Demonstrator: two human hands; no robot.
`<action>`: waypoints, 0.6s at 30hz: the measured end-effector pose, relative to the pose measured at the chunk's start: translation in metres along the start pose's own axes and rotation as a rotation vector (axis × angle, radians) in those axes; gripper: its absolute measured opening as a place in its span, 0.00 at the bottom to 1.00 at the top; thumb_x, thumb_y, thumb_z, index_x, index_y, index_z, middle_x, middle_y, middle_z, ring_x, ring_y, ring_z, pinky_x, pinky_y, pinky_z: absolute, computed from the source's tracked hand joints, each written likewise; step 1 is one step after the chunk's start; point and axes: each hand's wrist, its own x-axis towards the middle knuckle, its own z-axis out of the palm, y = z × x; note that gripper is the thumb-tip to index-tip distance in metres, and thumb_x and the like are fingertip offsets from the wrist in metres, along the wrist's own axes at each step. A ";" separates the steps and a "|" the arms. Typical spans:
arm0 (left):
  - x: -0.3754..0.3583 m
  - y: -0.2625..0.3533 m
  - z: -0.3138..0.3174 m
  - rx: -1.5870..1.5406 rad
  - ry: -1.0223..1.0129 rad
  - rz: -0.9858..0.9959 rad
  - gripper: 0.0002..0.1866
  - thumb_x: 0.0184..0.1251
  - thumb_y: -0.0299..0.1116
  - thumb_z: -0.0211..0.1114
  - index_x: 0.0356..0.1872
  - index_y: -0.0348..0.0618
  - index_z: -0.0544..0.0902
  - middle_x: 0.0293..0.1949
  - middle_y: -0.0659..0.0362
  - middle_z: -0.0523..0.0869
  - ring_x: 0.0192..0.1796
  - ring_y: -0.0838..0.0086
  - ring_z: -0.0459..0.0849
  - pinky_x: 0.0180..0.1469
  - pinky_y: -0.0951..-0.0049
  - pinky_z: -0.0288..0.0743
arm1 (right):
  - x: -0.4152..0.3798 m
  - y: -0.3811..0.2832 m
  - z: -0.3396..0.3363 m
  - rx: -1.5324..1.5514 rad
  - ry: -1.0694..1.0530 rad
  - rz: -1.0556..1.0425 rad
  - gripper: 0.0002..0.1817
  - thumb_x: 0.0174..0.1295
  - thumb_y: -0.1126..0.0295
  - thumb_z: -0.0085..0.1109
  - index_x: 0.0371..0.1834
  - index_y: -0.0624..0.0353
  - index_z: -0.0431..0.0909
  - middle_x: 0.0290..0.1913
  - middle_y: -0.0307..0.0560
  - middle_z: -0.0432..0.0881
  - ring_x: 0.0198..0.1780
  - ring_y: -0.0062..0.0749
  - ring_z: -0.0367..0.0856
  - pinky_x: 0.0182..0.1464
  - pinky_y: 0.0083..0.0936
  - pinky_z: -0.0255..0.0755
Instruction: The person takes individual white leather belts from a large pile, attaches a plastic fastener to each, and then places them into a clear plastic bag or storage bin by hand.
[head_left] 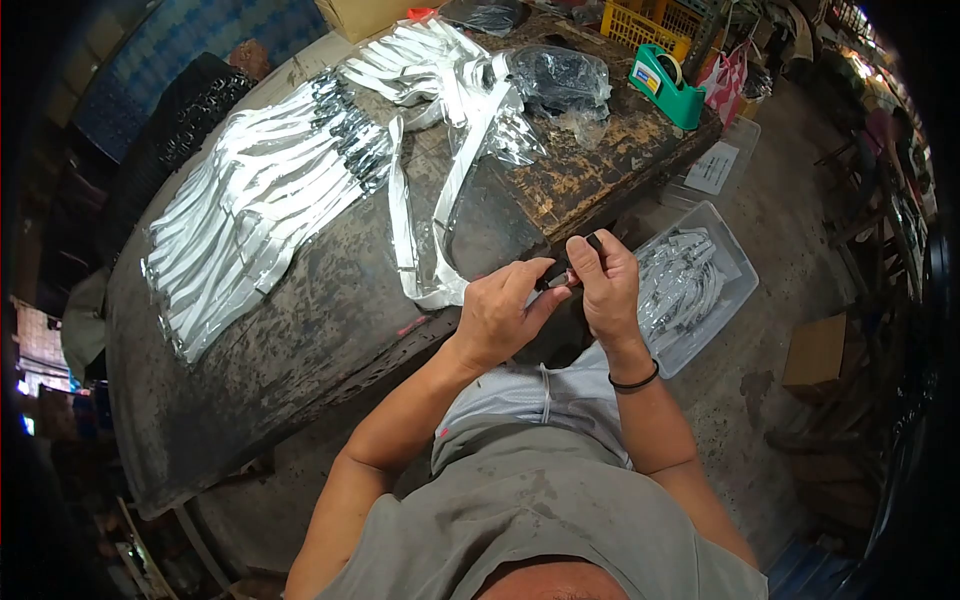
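Observation:
My left hand (497, 312) and my right hand (608, 285) meet at the table's front edge, both closed. Between them is a small black fitting (556, 276) with a shiny part; it looks like a buckle, though my fingers cover most of it. A white strap (440, 294) runs from beside my left hand back over the tabletop in a long loop. Farther left lies a wide row of white straps (245, 200) in clear plastic, with black fittings (350, 130) along one end. Another heap of white straps (415, 60) lies behind it.
The worn dark table (330, 320) curves across the left. On it are a plastic bag of black pieces (563, 80) and a green tape dispenser (667, 88). A clear bin (738, 285) of white straps stands right of my hands, with a cardboard box (815, 352) beyond.

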 end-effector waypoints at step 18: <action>0.004 -0.011 0.000 -0.055 -0.018 0.219 0.14 0.54 0.29 0.71 0.40 0.35 0.79 0.30 0.50 0.83 0.28 0.58 0.83 0.28 0.66 0.75 | -0.003 -0.025 -0.014 -0.560 -0.240 -0.091 0.16 0.69 0.66 0.50 0.26 0.67 0.72 0.22 0.54 0.72 0.22 0.45 0.70 0.27 0.35 0.63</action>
